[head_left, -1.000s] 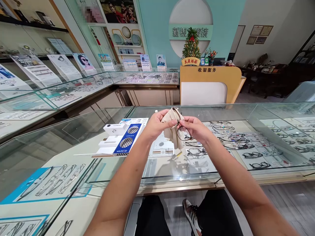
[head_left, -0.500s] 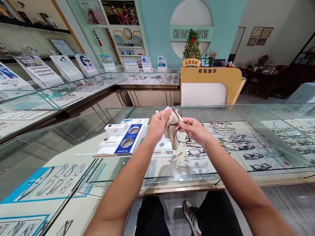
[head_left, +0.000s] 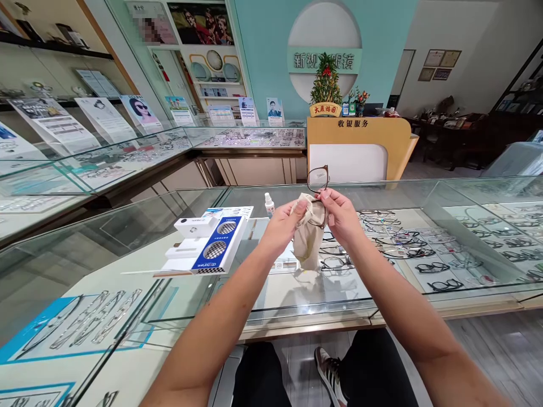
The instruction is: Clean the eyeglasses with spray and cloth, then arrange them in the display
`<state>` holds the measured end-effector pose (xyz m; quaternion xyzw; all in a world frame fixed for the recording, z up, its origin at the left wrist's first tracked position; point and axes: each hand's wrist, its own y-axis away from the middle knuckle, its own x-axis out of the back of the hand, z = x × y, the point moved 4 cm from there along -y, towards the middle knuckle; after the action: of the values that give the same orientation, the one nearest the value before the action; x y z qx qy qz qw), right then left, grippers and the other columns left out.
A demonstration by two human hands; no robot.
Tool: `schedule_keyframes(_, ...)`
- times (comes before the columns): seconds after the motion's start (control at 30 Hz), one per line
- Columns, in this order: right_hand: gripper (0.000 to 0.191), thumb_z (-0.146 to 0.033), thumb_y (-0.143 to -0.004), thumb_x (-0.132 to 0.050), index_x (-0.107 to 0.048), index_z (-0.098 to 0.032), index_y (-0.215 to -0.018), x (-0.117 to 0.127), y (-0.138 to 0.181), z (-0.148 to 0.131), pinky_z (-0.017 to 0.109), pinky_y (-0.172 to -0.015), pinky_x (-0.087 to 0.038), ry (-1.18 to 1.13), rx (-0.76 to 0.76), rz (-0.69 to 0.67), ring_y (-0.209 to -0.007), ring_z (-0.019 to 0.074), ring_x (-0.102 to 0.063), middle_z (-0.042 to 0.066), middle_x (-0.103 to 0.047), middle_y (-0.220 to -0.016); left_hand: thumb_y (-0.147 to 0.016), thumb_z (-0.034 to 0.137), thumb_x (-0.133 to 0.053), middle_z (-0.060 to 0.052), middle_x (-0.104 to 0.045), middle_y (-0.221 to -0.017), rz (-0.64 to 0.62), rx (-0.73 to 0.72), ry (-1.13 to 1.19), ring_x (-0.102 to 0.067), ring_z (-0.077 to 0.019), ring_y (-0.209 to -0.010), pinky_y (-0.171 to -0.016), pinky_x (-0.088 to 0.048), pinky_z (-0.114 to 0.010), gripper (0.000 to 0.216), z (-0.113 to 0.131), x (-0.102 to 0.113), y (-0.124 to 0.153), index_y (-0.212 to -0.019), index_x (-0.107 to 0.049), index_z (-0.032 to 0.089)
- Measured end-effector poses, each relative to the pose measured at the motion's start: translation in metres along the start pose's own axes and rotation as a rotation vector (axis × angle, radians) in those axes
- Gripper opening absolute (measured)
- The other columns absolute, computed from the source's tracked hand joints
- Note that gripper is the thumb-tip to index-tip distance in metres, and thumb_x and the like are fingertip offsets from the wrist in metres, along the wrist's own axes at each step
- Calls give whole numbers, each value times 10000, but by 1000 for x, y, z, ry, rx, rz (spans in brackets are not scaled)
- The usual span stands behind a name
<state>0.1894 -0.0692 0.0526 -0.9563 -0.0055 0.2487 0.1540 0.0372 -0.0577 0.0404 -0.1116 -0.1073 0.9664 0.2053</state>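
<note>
A pair of thin, dark-brown round-lensed eyeglasses (head_left: 319, 178) is held up in both hands above a clear glass-topped display worktop (head_left: 382, 195), tilted so that one lens stands higher than the other. The left hand (head_left: 280, 229) pinches a soft, cream-coloured cloth (head_left: 307, 249) between thumb and fingers at the lower lens, partly covering it; the rest of the cloth hangs down in folds. The right hand (head_left: 341, 213) has its thumb and fingertips pressed together on the frame near its middle. The upper lens is clear of the cloth.

Just beyond the left hand stands a small white plastic bottle (head_left: 269, 204) with a white cap. To the left, on the worktop, is a blue-and-white cardboard box (head_left: 218, 247) with black-and-white checked circles on its blue face. Beneath the glass to the right of the hands lie several rows of dark-rimmed spectacles (head_left: 432, 267). At the lower left, slender clear-toned spectacle frames (head_left: 108, 316) lie on a white sheet with a blue border (head_left: 31, 333). Below the worktop's front edge, a brown shoe with white stripes (head_left: 328, 373) rests on the grey plank floor (head_left: 297, 359).
</note>
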Motion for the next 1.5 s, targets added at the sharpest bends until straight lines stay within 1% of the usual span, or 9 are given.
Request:
schedule_keyframes(0.2,652,-747,-624,-1071,-694,-243,-794,-3,4,4,298,-778,-531,36,-18,-10,-845,172,-589,33,-726,-980,-779,955,-854,20,-540,-707,-68,65,-35,-432,-118,-644,-606,-334,-277,808,-8,-9,3,-773,-585,193)
schedule_keyframes(0.4,645,-745,-624,-1072,-727,-246,-844,-1,3,1,298,-791,-538,23,-16,-1,-867,179,-612,33,-735,-975,-766,898,-912,-1,-591,-758,-120,105,-43,-491,-132,-695,-654,-360,-271,775,-8,-9,3,-820,-641,174)
schedule_keyframes(0.6,624,-745,-662,-1044,-735,-243,-867,1,3,4,302,-751,-522,19,-2,32,-831,176,-586,36,-738,-985,-702,713,-1053,-12,-665,-811,-159,87,44,-541,-136,-713,-681,-413,-262,685,-8,-13,5,-966,-760,153)
schedule_keyframes(0.67,624,-736,-654,-1053,-736,-242,-864,0,3,6,295,-747,-529,-13,-11,37,-815,167,-579,28,-735,-972,-736,682,-1048,-21,-698,-852,-144,43,46,-572,-143,-743,-707,-443,-263,661,-7,-14,5,-1030,-782,153)
schedule_keyframes(0.77,609,-700,-655,-1070,-728,-243,-869,-2,4,8,296,-812,-567,-54,-25,35,-863,170,-618,28,-745,-999,-779,688,-1019,-45,-754,-934,-101,-4,8,-640,-176,-807,-746,-492,-279,672,-7,-14,7,-1128,-787,163)
schedule_keyframes(0.9,594,-687,-675,-1060,-710,-256,-887,-4,5,12,317,-877,-589,-61,-38,38,-961,197,-669,44,-772,-1063,-781,721,-999,-54,-778,-958,-32,-41,-44,-679,-200,-832,-761,-526,-297,700,-5,-13,7,-1148,-769,172)
schedule_keyframes(1.03,615,-706,-667,-1065,-703,-262,-893,-4,5,18,317,-848,-586,-65,-50,24,-964,198,-674,35,-776,-1074,-765,713,-1007,-47,-771,-959,29,-67,-54,-668,-193,-830,-756,-526,-295,699,-4,-10,7,-1146,-779,173)
schedule_keyframes(1.3,618,-682,-643,-1089,-692,-263,-865,-10,10,18,286,-793,-556,-58,-82,1,-885,171,-645,14,-792,-1070,-699,722,-1032,7,-663,-797,164,-74,-45,-533,-136,-712,-664,-460,-269,667,4,-8,8,-967,-758,177)
schedule_keyframes(1.5,596,-715,-674,-1054,-701,-271,-858,-14,12,14,321,-888,-566,-8,-39,-55,-925,199,-647,23,-765,-992,-750,793,-975,21,-573,-717,219,-118,-73,-455,-126,-667,-616,-389,-273,670,5,-5,7,-877,-741,179)
